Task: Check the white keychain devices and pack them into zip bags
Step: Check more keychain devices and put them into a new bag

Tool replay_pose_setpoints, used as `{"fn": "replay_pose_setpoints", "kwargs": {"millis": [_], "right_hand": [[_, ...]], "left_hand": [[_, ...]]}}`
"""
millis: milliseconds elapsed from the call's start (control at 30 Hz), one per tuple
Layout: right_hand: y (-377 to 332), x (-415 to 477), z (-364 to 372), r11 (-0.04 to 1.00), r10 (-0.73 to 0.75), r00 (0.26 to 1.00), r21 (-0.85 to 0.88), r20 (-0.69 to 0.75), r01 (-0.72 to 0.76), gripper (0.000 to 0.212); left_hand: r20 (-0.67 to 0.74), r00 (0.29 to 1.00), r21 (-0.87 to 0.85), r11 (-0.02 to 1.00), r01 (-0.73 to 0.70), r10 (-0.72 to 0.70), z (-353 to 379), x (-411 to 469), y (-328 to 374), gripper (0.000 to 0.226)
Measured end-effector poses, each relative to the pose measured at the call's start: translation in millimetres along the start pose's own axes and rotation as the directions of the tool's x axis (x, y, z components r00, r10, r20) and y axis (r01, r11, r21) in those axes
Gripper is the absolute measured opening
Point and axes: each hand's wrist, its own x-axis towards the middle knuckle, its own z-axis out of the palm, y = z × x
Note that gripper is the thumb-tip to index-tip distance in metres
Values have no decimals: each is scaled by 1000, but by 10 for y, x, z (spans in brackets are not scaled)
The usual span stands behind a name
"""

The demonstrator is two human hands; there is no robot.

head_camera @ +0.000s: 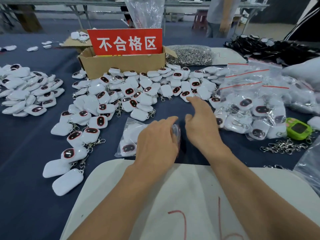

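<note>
— Packing now: our left hand (155, 139) grips the part-filled zip bag (128, 139), right before us.
— And our right hand (200, 125) is loose-fingered, fingertip at a white keychain device (185, 96) on the pile (131, 94) edge; we'll need a pinch.

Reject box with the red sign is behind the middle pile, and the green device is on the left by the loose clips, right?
No: the head view shows the green device on the right, not the left, by the loose clips. The box with the red sign is behind the middle pile.
</note>
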Motion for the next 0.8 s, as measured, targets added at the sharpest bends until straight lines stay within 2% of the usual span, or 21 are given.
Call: {"fn": "replay_pose_setpoints", "kwargs": {"millis": [100,200,267,333,433,533,600,700,800], "right_hand": [[72,279,154,975,15,990,-223,140,17,68],[74,493,264,943,74,967,-333,245,13,71],[68,518,303,920,58,963,-390,261,51,64],[64,445,293,917,-39,978,-382,204,117,48],[-16,277,198,948,-115,982,-279,150,153,11],[-63,66,83,947,-106,983,-286,148,145,8],[-65,-116,-9,971,-81,989,-213,120,106,5],[-49,-379,-203,987,113,993,112,37,-117,13],[-31,-555,-340,892,297,951,381,-90,-242,25]], "left_hand": [[-30,999,64,998,20,-18,-56,24,-50,31],[20,997,112,991,72,-75,-110,66,-62,13],[41,996,122,990,70,-75,-107,52,-66,14],[53,997,93,994,53,-58,-97,27,-63,16],[25,998,71,996,48,-50,-110,16,-48,22],[-18,999,35,999,35,-35,-127,0,-9,20],[9,999,39,999,36,-37,-129,-22,20,22],[12,1000,61,998,14,-14,-91,-77,87,21],[-82,996,-53,998,-45,41,-81,-153,199,14]]}}
